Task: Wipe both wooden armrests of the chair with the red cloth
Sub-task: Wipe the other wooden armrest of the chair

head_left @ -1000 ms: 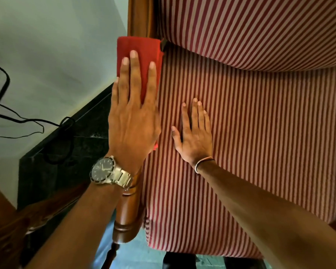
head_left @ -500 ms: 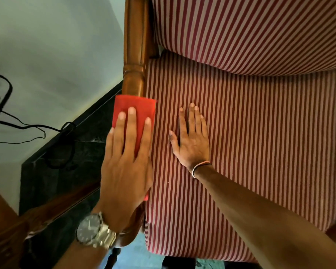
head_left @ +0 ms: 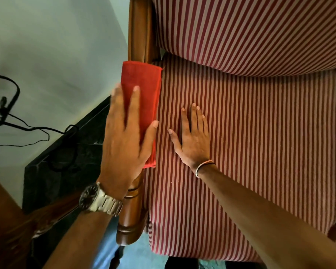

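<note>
Red cloth (head_left: 142, 88) lies folded over the left armrest (head_left: 139, 33), toward its far end — soft, light, and likely to slide unless pressed flat. Left hand (head_left: 124, 136) pins it, fingers (head_left: 133, 105) spread and straight, gripping nothing. Right hand (head_left: 192, 138) rests flat, fingers together, on the striped seat (head_left: 250, 142) — 1 armrest in progress.

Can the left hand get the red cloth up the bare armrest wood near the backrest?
Probably yes. The left hand presses the red cloth flat on the armrest, and the wood beyond it looks bare. The right hand rests apart on the striped seat.
</note>
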{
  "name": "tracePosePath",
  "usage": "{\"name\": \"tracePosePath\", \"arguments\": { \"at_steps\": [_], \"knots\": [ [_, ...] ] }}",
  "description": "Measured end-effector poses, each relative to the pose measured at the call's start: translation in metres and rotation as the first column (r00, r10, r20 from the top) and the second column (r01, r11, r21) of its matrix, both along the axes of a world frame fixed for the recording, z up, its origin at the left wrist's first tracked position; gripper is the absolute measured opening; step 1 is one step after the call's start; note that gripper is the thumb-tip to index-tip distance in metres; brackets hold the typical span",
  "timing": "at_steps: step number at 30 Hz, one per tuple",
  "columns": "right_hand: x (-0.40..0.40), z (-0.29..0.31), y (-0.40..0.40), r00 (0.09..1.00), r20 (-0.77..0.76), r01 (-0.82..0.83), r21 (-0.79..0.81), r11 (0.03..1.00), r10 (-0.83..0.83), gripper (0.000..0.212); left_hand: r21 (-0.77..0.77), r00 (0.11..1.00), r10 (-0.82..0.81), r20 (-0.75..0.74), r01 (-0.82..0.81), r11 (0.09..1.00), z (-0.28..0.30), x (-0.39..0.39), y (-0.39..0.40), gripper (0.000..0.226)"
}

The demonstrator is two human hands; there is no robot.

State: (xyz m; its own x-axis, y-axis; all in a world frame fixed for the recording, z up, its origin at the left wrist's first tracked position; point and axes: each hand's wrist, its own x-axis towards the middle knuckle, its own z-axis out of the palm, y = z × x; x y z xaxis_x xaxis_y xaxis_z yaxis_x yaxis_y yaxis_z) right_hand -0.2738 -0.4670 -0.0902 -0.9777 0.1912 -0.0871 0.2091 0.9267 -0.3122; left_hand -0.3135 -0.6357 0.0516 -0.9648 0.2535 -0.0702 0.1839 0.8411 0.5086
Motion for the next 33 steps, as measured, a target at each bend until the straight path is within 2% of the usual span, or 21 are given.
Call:
{"name": "tracePosePath", "arguments": {
  "at_steps": [2,3,4,5,6,7,8,11,14,18,22,26,30,33],
  "knots": [
    [-0.009,0.022,-0.009,0.992,0.028,0.123,-0.276,0.953,-0.120,0.068,0.128,0.968,0.207,0.140,-0.225,0.966,0.004,0.015,-0.013,0.082],
    [-0.016,0.039,-0.014,0.979,0.058,0.197,-0.475,0.858,-0.193,0.064,0.144,0.940,0.279,0.197,-0.309,0.940,0.006,0.023,-0.020,0.082],
    [-0.025,0.056,-0.019,0.958,0.122,0.272,-0.675,0.686,-0.259,0.057,0.150,0.914,0.323,0.245,-0.365,0.919,0.007,0.030,-0.026,0.076],
    [-0.036,0.073,-0.024,0.926,0.230,0.348,-0.827,0.442,-0.298,0.052,0.167,0.896,0.348,0.277,-0.402,0.900,0.009,0.037,-0.032,0.068],
    [-0.048,0.088,-0.028,0.888,0.370,0.427,-0.885,0.187,-0.275,0.050,0.191,0.882,0.363,0.300,-0.429,0.883,0.010,0.043,-0.036,0.056],
    [-0.058,0.099,-0.031,0.851,0.480,0.492,-0.871,0.004,-0.215,0.052,0.214,0.870,0.378,0.317,-0.454,0.865,0.010,0.047,-0.038,0.048],
    [-0.065,0.110,-0.033,0.836,0.524,0.519,-0.852,-0.075,-0.166,0.050,0.231,0.860,0.391,0.327,-0.474,0.850,0.013,0.050,-0.040,0.043],
    [-0.075,0.123,-0.041,0.842,0.515,0.516,-0.856,-0.034,-0.162,0.039,0.270,0.840,0.419,0.343,-0.516,0.813,0.018,0.051,-0.039,0.041],
    [-0.073,0.131,-0.044,0.826,0.515,0.511,-0.856,-0.079,-0.228,0.039,0.302,0.828,0.422,0.370,-0.536,0.789,0.026,0.051,-0.033,0.038],
    [-0.073,0.149,-0.032,0.839,0.399,0.414,-0.909,-0.044,-0.370,0.029,0.359,0.813,0.373,0.447,-0.545,0.758,0.042,0.059,-0.018,0.031],
    [-0.077,0.191,-0.008,0.852,0.363,0.373,-0.926,-0.048,-0.377,0.032,0.491,0.768,0.281,0.576,-0.599,0.633,0.068,0.070,0.006,0.027],
    [-0.070,0.241,0.030,0.862,0.378,0.360,-0.925,-0.117,-0.338,0.038,0.600,0.790,0.183,0.585,-0.574,0.558,0.105,0.081,0.043,0.032],
    [-0.057,0.289,0.069,0.867,0.392,0.366,-0.920,-0.141,-0.308,0.052,0.674,0.773,0.104,0.626,-0.603,0.427,0.137,0.094,0.081,0.028],
    [-0.045,0.320,0.103,0.888,0.360,0.336,-0.933,-0.129,-0.286,0.042,0.713,0.781,0.036,0.623,-0.586,0.385,0.158,0.102,0.112,0.030]
  ]
}}
